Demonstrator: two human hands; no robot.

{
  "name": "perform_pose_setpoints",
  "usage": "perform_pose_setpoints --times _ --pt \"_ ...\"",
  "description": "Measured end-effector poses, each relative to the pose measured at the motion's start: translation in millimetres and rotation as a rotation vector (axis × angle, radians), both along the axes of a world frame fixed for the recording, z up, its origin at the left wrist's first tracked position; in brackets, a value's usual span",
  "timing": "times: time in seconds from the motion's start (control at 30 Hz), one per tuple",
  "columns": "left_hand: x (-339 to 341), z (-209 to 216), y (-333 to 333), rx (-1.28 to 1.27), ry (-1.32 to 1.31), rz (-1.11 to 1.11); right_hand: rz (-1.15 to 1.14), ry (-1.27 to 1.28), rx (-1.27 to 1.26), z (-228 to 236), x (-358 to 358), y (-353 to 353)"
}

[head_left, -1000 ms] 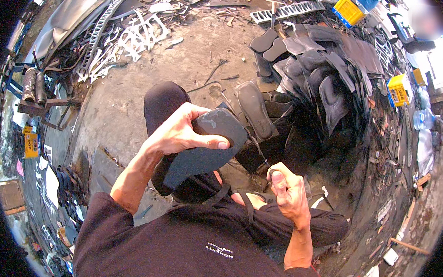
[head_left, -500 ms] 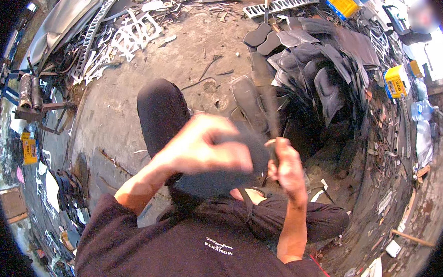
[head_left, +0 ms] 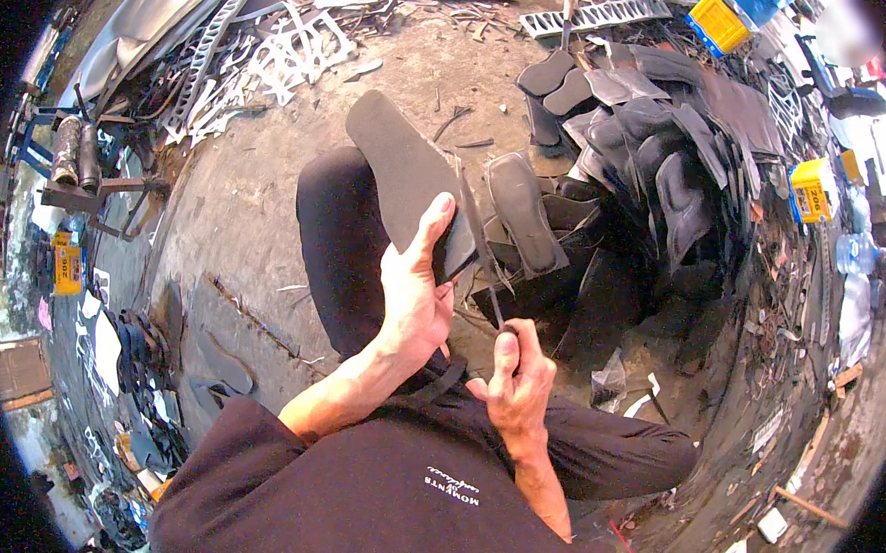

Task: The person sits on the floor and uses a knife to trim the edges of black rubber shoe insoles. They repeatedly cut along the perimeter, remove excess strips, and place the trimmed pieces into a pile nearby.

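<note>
My left hand (head_left: 417,300) grips a flat, dark grey shoe sole (head_left: 399,169) by its lower end, thumb on the top face. The sole slants up and to the left in front of my bent left knee. My right hand (head_left: 519,386) is closed round a knife, its handle mostly hidden in the fist. The long thin knife blade (head_left: 473,213) runs up along the sole's right edge. A thin dark sliver shows beside the blade near the sole's lower end; I cannot tell whether it is attached. Another dark sole (head_left: 524,216) lies just to the right.
A big heap of dark soles (head_left: 659,168) lies at the right. White cut-out scraps (head_left: 299,54) and a slotted white strip (head_left: 597,16) lie on the far floor. Yellow boxes (head_left: 811,191) stand along the right side. A metal stand (head_left: 77,192) is at the left.
The sole has been swung up from near my lap and now points away from me. My right hand has moved left and nearer my body, bringing the blade against the sole's edge.
</note>
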State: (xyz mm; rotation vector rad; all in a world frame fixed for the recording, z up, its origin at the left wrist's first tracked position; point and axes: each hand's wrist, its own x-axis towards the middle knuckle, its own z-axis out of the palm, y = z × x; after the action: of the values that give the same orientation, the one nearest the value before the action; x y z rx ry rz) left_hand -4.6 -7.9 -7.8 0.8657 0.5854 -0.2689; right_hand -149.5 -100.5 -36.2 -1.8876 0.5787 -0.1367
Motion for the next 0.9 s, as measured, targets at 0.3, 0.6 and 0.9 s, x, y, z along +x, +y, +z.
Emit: perform_pose_setpoints --times 0.3,0.6,0.9 --pt "-5.2 1.5 3.6 0.015 -0.024 -0.062 0.033 0.142 0.007 -9.7 -15.6 -2.4" --pt "-13.6 -60.7 38.8 0.231 -0.324 -0.354 0.014 0.121 0.796 10.3 52.1 -39.4" --pt "-11.9 -110.1 45.5 -0.138 -0.137 -0.522 -0.320 -0.018 0.776 -35.5 56.2 -42.6"
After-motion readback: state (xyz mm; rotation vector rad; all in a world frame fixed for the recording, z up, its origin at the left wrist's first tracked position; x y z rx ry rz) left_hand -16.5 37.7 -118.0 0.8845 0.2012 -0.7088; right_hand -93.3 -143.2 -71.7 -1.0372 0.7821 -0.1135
